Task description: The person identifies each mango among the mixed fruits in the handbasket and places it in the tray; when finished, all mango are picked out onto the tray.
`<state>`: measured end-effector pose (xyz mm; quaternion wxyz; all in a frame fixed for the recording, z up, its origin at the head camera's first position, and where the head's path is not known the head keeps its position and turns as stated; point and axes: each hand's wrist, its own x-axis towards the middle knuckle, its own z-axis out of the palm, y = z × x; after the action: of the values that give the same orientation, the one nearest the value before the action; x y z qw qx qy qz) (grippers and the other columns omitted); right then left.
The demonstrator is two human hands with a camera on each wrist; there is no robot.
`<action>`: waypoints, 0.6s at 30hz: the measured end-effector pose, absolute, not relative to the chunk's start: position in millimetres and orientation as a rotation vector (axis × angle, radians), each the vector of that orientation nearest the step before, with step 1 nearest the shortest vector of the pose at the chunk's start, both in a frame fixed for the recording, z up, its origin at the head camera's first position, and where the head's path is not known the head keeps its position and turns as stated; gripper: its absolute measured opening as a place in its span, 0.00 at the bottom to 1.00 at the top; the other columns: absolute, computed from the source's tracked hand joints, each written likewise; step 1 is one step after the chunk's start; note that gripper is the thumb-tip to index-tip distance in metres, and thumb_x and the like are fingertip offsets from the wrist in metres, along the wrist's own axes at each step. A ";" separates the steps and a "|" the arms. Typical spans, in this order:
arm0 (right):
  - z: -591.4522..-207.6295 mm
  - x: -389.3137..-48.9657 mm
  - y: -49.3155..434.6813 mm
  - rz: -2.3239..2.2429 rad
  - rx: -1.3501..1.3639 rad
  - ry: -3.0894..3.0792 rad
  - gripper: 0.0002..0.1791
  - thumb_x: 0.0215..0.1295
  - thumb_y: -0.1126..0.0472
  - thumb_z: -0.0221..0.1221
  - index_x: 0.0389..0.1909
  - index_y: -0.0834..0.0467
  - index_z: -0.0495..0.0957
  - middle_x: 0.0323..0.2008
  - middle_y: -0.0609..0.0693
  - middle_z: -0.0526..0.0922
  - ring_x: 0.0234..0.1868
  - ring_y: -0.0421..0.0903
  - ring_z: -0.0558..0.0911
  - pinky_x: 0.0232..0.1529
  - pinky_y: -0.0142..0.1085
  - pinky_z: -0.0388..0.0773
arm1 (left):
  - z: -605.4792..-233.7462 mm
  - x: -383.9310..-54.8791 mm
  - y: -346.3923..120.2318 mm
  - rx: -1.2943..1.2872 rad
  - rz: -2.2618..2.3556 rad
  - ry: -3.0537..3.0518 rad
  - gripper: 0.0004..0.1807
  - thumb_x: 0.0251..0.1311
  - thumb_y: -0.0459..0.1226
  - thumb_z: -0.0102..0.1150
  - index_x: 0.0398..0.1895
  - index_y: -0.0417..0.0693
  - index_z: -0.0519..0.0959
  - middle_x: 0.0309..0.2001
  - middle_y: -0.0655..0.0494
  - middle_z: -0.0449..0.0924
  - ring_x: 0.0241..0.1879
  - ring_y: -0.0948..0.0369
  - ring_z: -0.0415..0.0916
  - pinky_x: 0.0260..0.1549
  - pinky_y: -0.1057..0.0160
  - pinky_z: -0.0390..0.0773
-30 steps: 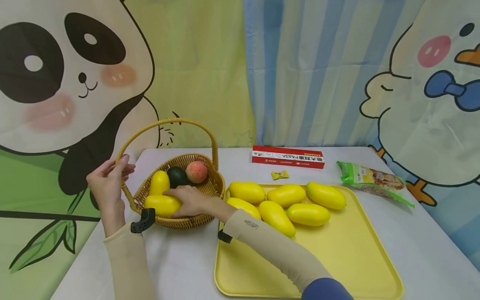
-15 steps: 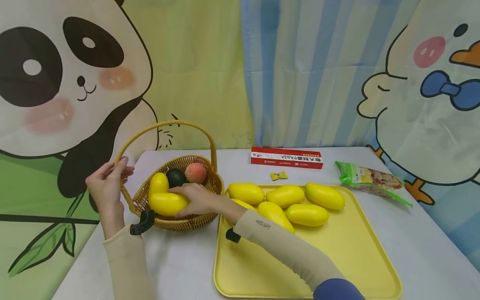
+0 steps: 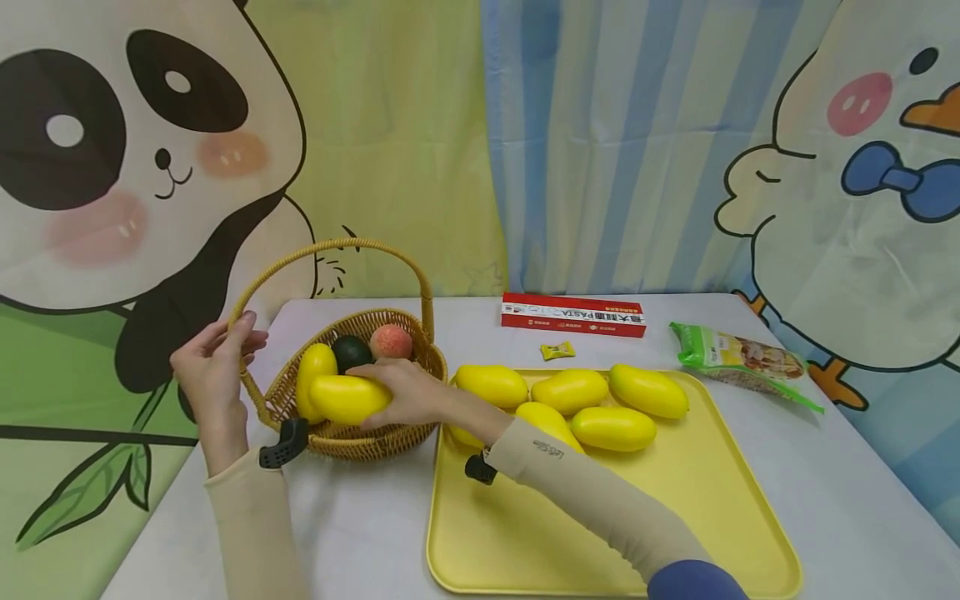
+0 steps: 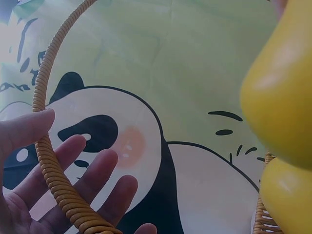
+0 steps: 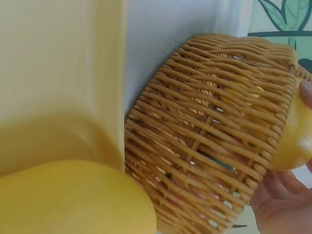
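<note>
My left hand (image 3: 213,367) grips the left side of the handle of a wicker basket (image 3: 375,446). In the left wrist view the thumb lies against the handle (image 4: 54,183) and the fingers spread loosely behind it. My right hand (image 3: 411,392) holds a yellow mango (image 3: 347,400) by its right end, over the front of the basket. Behind it another mango (image 3: 313,367) stands in the basket. A dark green round fruit (image 3: 354,353) and a pinkish peach (image 3: 391,342) lie farther back. From the right wrist, the basket's woven side (image 5: 204,131) fills the middle.
A yellow tray (image 3: 675,517) with several mangoes (image 3: 570,392) lies right of the basket, below my right forearm. Behind it are a small yellow packet (image 3: 557,351) and a red pasta box (image 3: 573,316). A green food bag (image 3: 750,362) lies at the far right.
My right hand has moved right and slightly up with the mango, which has shifted from the basket's left front toward its middle. The left hand has stayed at the handle.
</note>
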<state>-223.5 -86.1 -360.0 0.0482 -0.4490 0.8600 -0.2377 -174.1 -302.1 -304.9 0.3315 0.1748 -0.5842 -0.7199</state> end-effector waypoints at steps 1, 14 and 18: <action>-358.5 -223.4 -84.2 -0.729 -1.361 2.627 0.40 0.55 0.47 0.68 0.68 0.49 0.66 0.57 0.48 0.75 0.49 0.39 0.73 0.45 0.29 0.70 | -304.9 -174.3 -302.2 0.457 -1.881 -1.527 0.15 0.46 0.45 0.74 0.36 0.46 0.87 0.21 0.60 0.84 0.21 0.65 0.81 0.25 0.76 0.77; -347.7 -213.1 -56.4 -0.780 -1.281 2.665 0.40 0.56 0.47 0.68 0.69 0.46 0.64 0.63 0.47 0.72 0.59 0.45 0.71 0.56 0.40 0.71 | -303.6 -174.4 -301.2 0.467 -1.881 -1.531 0.15 0.46 0.44 0.74 0.36 0.46 0.87 0.21 0.60 0.84 0.21 0.65 0.81 0.24 0.76 0.76; -344.3 -208.8 -49.9 -0.794 -1.325 2.656 0.41 0.55 0.47 0.68 0.70 0.48 0.64 0.62 0.49 0.72 0.55 0.43 0.72 0.52 0.36 0.72 | -303.9 -173.9 -301.6 0.472 -1.879 -1.533 0.17 0.45 0.46 0.74 0.37 0.46 0.87 0.21 0.60 0.84 0.20 0.65 0.81 0.24 0.76 0.76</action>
<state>-208.8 -49.9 -344.3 0.0345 -0.4309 0.8640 -0.2582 -173.9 -301.6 -303.9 0.3291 0.1804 -0.5860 -0.7182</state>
